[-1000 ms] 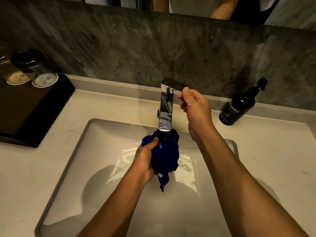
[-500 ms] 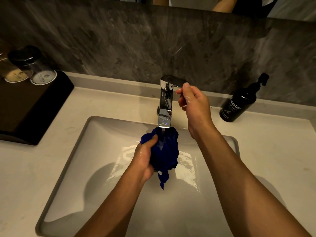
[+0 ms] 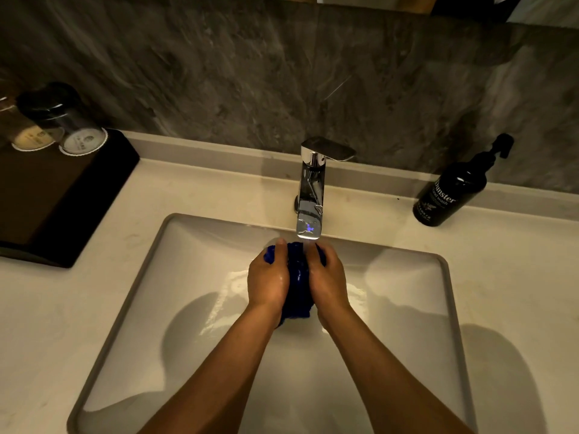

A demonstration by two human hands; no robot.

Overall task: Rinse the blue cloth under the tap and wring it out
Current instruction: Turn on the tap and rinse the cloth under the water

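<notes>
Dim, warm overhead light. Forearm shadows fall across the basin toward six o'clock; glare glints on the chrome tap. Edges bow outward, corners soft.

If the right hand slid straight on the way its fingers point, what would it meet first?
Probably the tap: the right hand, gripping the blue cloth, points up toward the spout just beyond its fingertips, though depth is unclear.

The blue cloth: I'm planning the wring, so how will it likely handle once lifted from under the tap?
The blue cloth is bunched between the left hand and right hand, so it is probably floppy and squashes easily. Sitting just below the tap spout, it is likely soaked: heavy for its size, drippy, perhaps slick.
</notes>
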